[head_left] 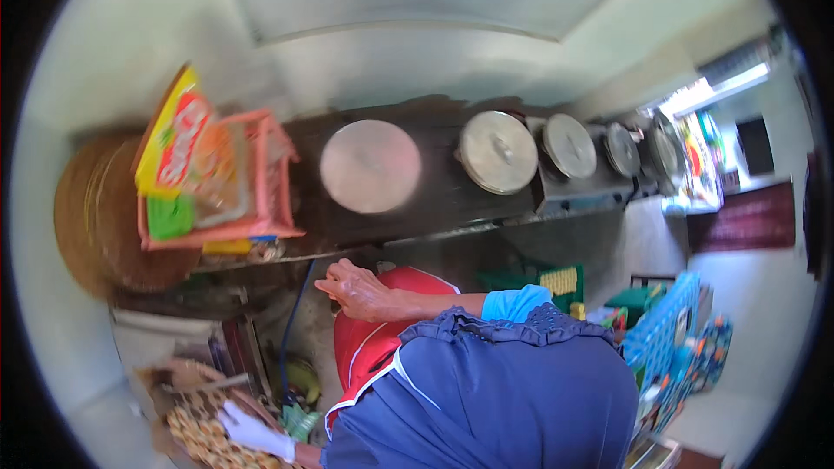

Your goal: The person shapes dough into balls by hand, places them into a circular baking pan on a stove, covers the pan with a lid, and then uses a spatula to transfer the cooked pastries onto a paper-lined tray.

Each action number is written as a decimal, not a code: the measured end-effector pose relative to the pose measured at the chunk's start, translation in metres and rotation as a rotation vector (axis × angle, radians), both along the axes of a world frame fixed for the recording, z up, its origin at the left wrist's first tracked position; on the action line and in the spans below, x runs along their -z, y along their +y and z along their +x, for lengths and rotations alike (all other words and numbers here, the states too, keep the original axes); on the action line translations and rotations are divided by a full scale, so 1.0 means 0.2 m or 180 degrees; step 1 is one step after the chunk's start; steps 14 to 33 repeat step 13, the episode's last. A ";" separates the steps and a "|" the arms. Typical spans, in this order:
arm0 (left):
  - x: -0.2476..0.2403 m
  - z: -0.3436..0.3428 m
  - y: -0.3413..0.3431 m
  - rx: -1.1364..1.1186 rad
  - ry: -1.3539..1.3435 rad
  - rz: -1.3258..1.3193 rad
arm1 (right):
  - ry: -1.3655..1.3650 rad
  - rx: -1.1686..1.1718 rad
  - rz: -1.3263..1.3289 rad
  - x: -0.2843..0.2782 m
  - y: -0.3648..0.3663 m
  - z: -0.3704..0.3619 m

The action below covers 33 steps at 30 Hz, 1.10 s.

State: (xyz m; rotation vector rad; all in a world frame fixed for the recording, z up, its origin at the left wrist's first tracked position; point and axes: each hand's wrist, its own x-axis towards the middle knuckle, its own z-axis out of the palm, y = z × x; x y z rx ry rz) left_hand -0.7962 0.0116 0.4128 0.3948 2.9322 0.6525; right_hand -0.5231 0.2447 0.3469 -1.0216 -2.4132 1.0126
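Observation:
My left hand (252, 430), in a white glove, reaches down at the lower left. Its fingers lie stretched out on a brown and cream patterned heap (198, 426), whose kind I cannot make out. Bare, my right hand (358, 292) hovers over the red cloth (373, 330) at my lap, near the counter's front edge. Its fingers are loosely bent and apart, with nothing visible in them. Beside the left hand are a crumpled green bag (300, 422) and a green rounded object (302, 380), partly in shadow.
On the dark counter (443, 165) stand a round pale lid (371, 167), a lidded pot (499, 153) and a stove (578, 182) with more lidded pots. A pink basket (276, 182) of packets sits left. A blue hose (297, 321) hangs below; a blue crate (665, 326) stands right.

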 end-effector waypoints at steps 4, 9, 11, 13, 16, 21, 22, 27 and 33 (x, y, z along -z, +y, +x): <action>-0.13 0.14 0.40 -0.0028 0.1100 0.0842 | -0.0609 0.0335 -0.0157 0.08 0.08 0.33; -0.16 0.64 1.09 0.2699 0.1016 0.0776 | -0.1198 0.1063 -0.0458 0.12 -0.01 0.69; 0.09 0.67 1.29 0.3808 0.0537 0.1346 | -0.1209 0.1524 -0.0773 0.13 -0.07 0.73; 0.13 0.79 1.44 0.4730 -0.0198 0.0902 | -0.1253 0.2215 -0.1219 0.11 -0.22 0.82; 0.13 0.79 1.44 0.4730 -0.0198 0.0902 | -0.1253 0.2215 -0.1219 0.11 -0.22 0.82; 0.13 0.79 1.44 0.4730 -0.0198 0.0902 | -0.1253 0.2215 -0.1219 0.11 -0.22 0.82; 0.13 0.79 1.44 0.4730 -0.0198 0.0902 | -0.1253 0.2215 -0.1219 0.11 -0.22 0.82; 0.13 0.79 1.44 0.4730 -0.0198 0.0902 | -0.1253 0.2215 -0.1219 0.11 -0.22 0.82; 0.13 0.79 1.44 0.4730 -0.0198 0.0902 | -0.1253 0.2215 -0.1219 0.11 -0.22 0.82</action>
